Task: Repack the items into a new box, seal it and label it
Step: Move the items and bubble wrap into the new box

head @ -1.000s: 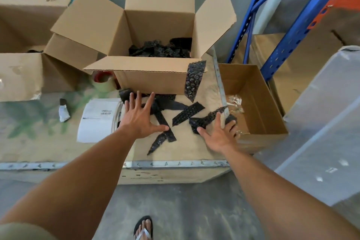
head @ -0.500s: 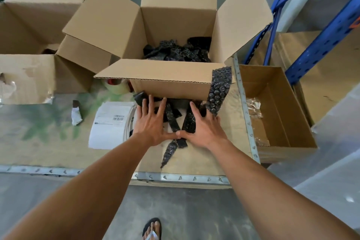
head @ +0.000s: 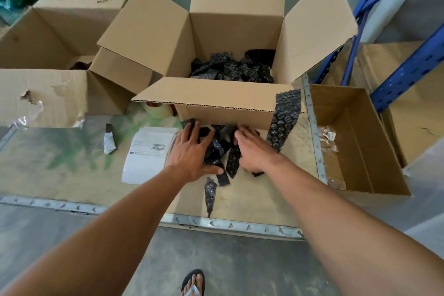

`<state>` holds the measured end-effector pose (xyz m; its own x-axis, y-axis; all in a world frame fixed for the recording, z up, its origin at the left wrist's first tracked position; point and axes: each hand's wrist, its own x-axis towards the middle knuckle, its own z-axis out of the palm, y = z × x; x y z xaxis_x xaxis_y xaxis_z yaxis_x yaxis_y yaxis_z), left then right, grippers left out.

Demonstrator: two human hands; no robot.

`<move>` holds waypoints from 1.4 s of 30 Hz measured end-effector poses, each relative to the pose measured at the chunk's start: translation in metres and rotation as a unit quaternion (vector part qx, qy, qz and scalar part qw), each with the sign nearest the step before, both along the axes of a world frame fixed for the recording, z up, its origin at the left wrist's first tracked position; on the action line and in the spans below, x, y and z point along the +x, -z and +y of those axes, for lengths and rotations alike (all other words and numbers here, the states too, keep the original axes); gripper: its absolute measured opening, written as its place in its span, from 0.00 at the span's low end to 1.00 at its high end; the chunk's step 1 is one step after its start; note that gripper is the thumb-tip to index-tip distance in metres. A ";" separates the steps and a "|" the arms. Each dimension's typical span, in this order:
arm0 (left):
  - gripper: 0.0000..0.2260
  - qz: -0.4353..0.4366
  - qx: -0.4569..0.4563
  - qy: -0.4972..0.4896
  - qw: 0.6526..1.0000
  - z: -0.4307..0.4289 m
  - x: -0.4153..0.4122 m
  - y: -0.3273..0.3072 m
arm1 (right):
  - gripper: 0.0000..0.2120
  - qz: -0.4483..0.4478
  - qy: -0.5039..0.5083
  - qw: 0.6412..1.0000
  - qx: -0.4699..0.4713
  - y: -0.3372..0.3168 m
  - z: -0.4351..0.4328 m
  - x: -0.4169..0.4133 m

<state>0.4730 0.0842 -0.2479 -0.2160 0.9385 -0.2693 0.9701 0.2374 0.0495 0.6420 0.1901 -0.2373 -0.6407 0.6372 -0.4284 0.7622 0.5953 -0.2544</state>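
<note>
1. The left hand (head: 189, 154) lies palm-down on the pile of black bubble-wrap strips (head: 219, 151) at the middle of the table (head: 60, 163). Its fingers (head: 192, 131) are spread wide and flat, pressing on the strips rather than closed around any; the thumb reaches toward 3 o'clock along the pile's near edge.
2. The right hand (head: 254, 151) rests on the same pile just at 3 o'clock of the left hand, its fingers loosely spread and slightly curved, tips at the foot of the box; whether it grips a strip I cannot tell.
3. The open cardboard box (head: 223, 113) stands at 12 o'clock of the hands, flaps out, with more black bubble wrap (head: 233, 67) inside.
4. One bubble-wrap strip (head: 284, 120) hangs over the box's near-right corner; another single strip (head: 210, 193) lies at 6 o'clock of the pile.
5. A shipping label sheet (head: 146, 154) lies at 9 o'clock, touching the left hand; a tape roll (head: 158, 109) sits under the box's front flap.
6. A torn box (head: 48, 94) sits at 10 o'clock, and a shallow open box (head: 360, 142) at 3 o'clock beside the table.
</note>
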 end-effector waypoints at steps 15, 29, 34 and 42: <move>0.34 -0.081 0.037 0.038 0.995 -0.007 0.020 -0.009 | 0.24 0.040 0.039 0.996 -0.064 -0.009 -0.010 0.033; 0.54 -0.084 -0.076 0.105 0.988 -0.043 0.029 -0.016 | 0.32 0.072 0.067 0.994 -0.054 -0.012 -0.019 0.035; 0.53 -0.055 -0.050 0.070 0.995 -0.045 0.025 -0.021 | 0.41 -0.065 -0.050 0.995 -0.062 -0.009 -0.023 0.025; 0.30 -0.110 -0.048 0.028 0.992 -0.058 0.039 -0.023 | 0.24 0.012 -0.100 0.994 0.042 -0.002 -0.061 0.095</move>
